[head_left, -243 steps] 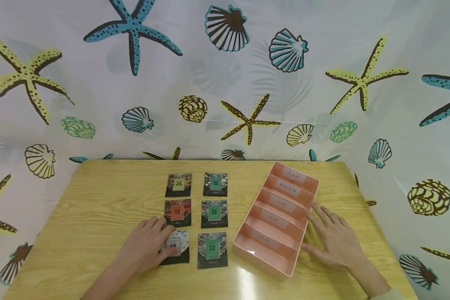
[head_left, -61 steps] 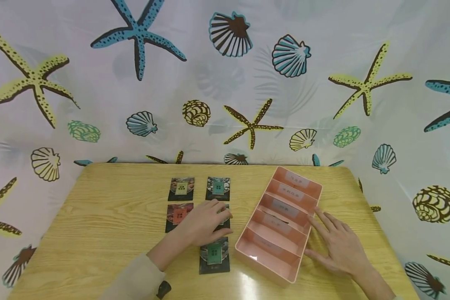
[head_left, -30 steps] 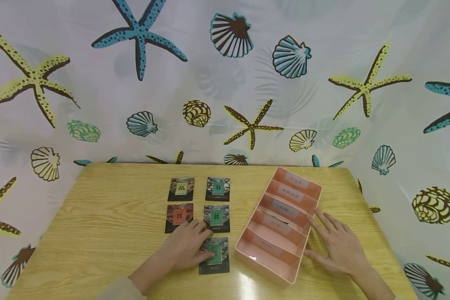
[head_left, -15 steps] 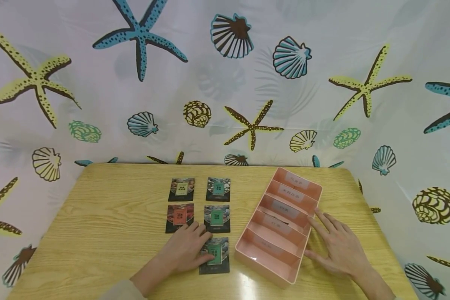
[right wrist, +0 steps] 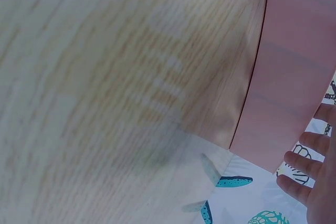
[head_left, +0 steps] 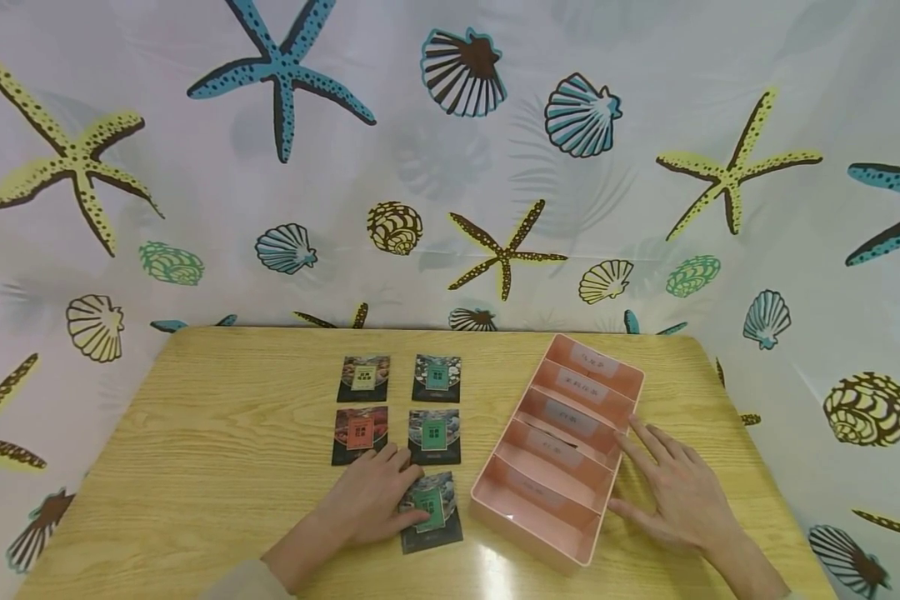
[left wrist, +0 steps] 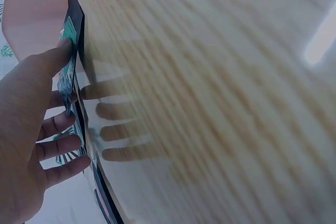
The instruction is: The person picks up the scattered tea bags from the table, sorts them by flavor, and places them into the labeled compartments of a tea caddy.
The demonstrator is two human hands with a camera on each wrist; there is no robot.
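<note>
My left hand (head_left: 367, 497) pinches the nearest green-labelled tea packet (head_left: 444, 531), thumb on its face and fingers at its left edge. In the left wrist view this packet (left wrist: 69, 66) is tilted, with a side raised from the wood. My right hand (head_left: 675, 493) rests beside the pink divided box (head_left: 528, 546), its spread fingertips at the right wall. The box has five-row style labelled compartments, several in all. A dark sliver (head_left: 572, 444) shows by the divider of the middle one.
Beyond the left hand lie a red-labelled packet (head_left: 360, 437), another green one (head_left: 435, 437), a yellow-labelled one (head_left: 363, 379) and a teal-labelled one (head_left: 437, 379). A patterned curtain (head_left: 330, 167) hangs behind the wooden table (head_left: 217, 417).
The white-labelled packet near the left hand has gone from the table. The left hand has moved right to the nearest green packet, which has just turned slightly. The right hand stays.
</note>
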